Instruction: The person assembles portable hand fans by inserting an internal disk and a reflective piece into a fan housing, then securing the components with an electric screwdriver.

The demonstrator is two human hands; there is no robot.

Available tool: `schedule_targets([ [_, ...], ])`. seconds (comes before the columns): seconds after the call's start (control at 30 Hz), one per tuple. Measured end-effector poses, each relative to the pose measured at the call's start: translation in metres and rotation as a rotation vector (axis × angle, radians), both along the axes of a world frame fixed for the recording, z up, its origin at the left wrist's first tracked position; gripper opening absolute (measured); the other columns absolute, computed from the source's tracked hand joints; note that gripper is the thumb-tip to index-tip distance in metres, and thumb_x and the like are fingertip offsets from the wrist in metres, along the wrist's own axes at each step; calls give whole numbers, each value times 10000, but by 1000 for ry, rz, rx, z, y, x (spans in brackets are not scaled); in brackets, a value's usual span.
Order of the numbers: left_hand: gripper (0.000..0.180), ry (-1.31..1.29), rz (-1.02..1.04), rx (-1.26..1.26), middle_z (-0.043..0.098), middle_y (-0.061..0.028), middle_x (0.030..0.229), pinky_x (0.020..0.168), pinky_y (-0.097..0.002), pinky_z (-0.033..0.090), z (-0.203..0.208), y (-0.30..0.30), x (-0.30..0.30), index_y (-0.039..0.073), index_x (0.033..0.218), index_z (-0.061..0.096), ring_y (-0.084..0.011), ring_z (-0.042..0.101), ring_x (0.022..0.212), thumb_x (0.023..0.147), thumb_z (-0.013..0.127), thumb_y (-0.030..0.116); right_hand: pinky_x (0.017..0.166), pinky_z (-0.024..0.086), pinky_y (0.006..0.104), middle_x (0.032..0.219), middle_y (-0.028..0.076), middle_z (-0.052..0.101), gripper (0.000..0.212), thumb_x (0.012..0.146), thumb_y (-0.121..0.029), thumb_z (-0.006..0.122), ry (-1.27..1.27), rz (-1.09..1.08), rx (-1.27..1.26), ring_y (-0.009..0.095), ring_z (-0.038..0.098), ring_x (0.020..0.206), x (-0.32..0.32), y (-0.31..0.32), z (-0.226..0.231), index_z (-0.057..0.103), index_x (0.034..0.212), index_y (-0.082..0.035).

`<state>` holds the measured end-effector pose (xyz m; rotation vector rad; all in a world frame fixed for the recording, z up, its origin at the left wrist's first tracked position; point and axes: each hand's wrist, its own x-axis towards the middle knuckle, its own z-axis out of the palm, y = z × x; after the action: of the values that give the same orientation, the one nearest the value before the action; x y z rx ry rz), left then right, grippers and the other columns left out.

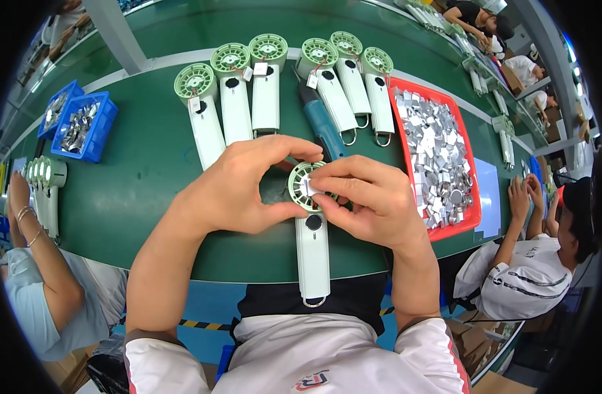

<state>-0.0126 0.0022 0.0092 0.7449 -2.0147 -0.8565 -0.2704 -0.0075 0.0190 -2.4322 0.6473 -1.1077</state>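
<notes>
A white handheld fan [312, 253] with a pale green round head lies in front of me, its handle pointing toward my body and a metal ring at the near end. My left hand [248, 184] curves round the head's left side, thumb and fingers closed on its rim. Over the middle of the head, my right hand [376, 197] pinches a small white square piece [310, 188] between thumb and fingertips. That piece is partly covered by the fingers, and whether it touches the fan hub I cannot tell. A black round button shows just below the head.
Several similar fans [265, 98] lie beyond my hands, some with white tags on red wires. Among them rests a teal power screwdriver [322, 125]. A red tray [476, 215] of small metallic pieces stands right, blue bins [94, 148] left. Co-workers sit on both sides.
</notes>
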Motion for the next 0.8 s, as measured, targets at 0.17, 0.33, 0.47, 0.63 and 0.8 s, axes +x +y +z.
schedule_targets([
  [0.17, 726, 0, -1, 7, 762, -202, 1329, 1013, -429, 659, 1, 1, 0, -43, 1400, 685, -334, 786, 1171, 755, 997, 75, 591, 612, 287, 1049, 101, 824, 286, 783, 49, 897, -16, -2, -69, 176, 769, 779, 1, -1, -3, 839, 1054, -23],
  [0.33, 723, 23, 13, -26, 766, -172, 1317, 984, -423, 665, -1, 2, -1, -17, 1386, 686, -344, 773, 1173, 733, 987, 56, 551, 590, 268, 1053, 91, 828, 300, 784, 44, 901, -1, -17, -58, 150, 761, 750, 2, -1, 0, 835, 1068, -27],
  [0.47, 715, 0, 10, -41, 767, -199, 1317, 1002, -431, 667, 1, 0, 0, -42, 1389, 688, -341, 788, 1171, 754, 995, 81, 555, 593, 272, 1054, 92, 829, 300, 783, 43, 903, -9, -14, -67, 153, 762, 755, 2, -1, -1, 835, 1066, -28],
  [0.63, 720, 8, 7, -54, 767, -198, 1316, 1001, -434, 669, 1, -2, -1, -45, 1388, 686, -344, 788, 1172, 752, 997, 84, 561, 598, 272, 1057, 95, 832, 296, 786, 45, 900, -7, -11, -73, 156, 767, 764, 2, -2, -2, 834, 1065, -27],
  [0.8, 721, 5, 1, -58, 766, -199, 1317, 994, -433, 672, 0, -1, 0, -45, 1392, 685, -345, 788, 1171, 755, 997, 88, 561, 599, 266, 1063, 96, 834, 273, 789, 55, 891, 2, -10, -53, 156, 771, 771, 3, -1, -2, 841, 1047, -20],
])
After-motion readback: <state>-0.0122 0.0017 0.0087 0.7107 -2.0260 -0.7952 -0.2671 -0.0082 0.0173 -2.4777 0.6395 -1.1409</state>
